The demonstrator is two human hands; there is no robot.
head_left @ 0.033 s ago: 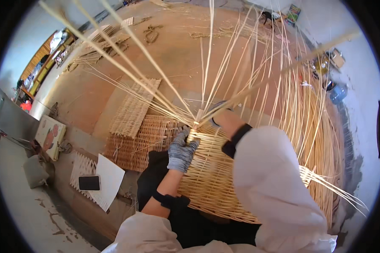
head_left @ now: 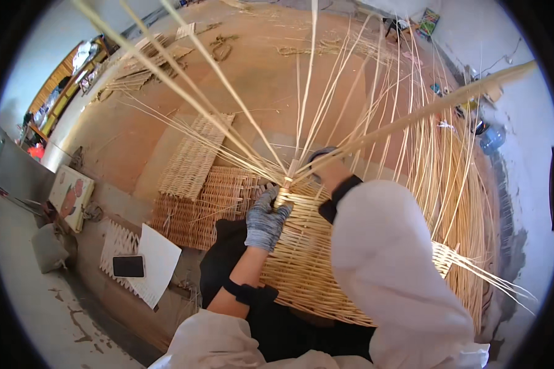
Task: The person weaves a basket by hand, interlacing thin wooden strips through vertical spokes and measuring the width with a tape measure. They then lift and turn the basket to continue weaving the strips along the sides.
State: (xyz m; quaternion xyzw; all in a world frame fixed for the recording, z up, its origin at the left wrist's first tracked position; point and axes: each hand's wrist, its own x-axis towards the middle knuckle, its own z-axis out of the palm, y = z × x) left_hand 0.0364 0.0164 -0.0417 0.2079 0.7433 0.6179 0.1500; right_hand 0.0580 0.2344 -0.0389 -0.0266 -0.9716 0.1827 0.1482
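Note:
In the head view, a woven wicker panel [head_left: 311, 270] of pale rods lies across my lap, with long loose rods fanning out from its far corner. My left hand [head_left: 267, 220], in a grey knitted glove, is closed on the panel's edge just below that corner. My right hand [head_left: 322, 161], in a dark glove, is just beyond the corner. A thick rod [head_left: 425, 115] crosses in front of it and runs to the upper right. The right fingers are mostly hidden, so their grip does not show.
To the left lie a brown wicker panel [head_left: 194, 215], a lighter one [head_left: 197, 157], and a phone [head_left: 128, 266] beside a white sheet [head_left: 158, 264]. A large heap of long rods [head_left: 468, 209] is at the right. A blue water bottle [head_left: 492, 139] stands by the wall.
My right forearm has shifted slightly left. The thick rod has swung a little, and the tall rods at upper left lean more to the right. My left hand stays put.

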